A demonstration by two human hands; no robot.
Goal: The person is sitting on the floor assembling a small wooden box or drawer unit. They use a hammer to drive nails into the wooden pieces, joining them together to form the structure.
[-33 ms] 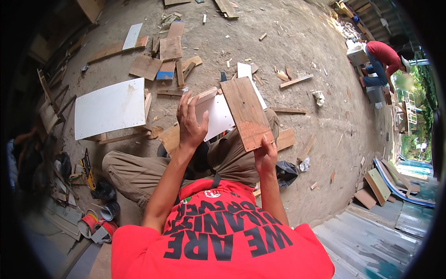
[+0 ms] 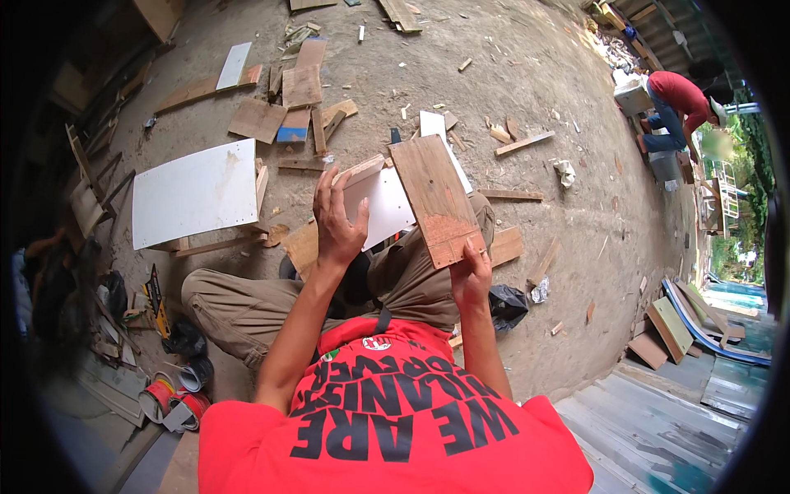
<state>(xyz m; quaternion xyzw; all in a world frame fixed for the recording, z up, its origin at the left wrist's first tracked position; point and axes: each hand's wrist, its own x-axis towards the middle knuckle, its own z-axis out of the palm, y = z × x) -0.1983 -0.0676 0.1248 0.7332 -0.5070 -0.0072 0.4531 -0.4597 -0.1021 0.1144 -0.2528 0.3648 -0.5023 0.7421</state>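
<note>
In front of my lap, my left hand (image 2: 340, 216) is closed around a light-edged board (image 2: 359, 173), fingers on its outer side and thumb toward the inside. Gripped at its lower corner by my right hand (image 2: 471, 269) is a brown wooden board (image 2: 436, 198), tilted, with a reddish patch and small holes near its lower end. A white panel (image 2: 387, 206) with small dark holes spans the space between the two boards. Whether the three pieces are joined cannot be seen.
On the dirt floor a white-topped wooden piece (image 2: 197, 193) stands at left. Wood offcuts (image 2: 302, 86) lie beyond it. A handsaw (image 2: 155, 300) and cans (image 2: 156, 399) are at lower left, a black plastic bag (image 2: 508, 306) at right. Another person (image 2: 679, 103) bends over far right.
</note>
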